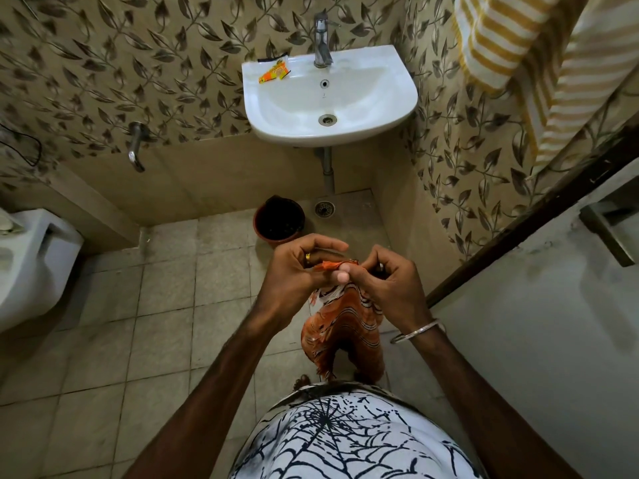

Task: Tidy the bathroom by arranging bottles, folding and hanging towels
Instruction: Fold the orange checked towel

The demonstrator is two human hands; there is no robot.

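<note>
An orange towel (345, 326) with white and dark stripes hangs down in front of me, bunched lengthwise. My left hand (297, 267) and my right hand (387, 281) meet at its top edge, and both pinch the cloth between thumb and fingers. The towel's lower end dangles above the tiled floor near my feet. A yellow-and-white striped towel (508, 46) hangs at the upper right, near the door.
A white washbasin (390, 98) with a chrome tap (322, 39) is on the far wall; an orange packet (275, 73) lies on its left rim. A brown bucket (279, 218) stands on the floor below. A toilet (31, 257) is at the left, a dark-framed door (518, 243) at the right.
</note>
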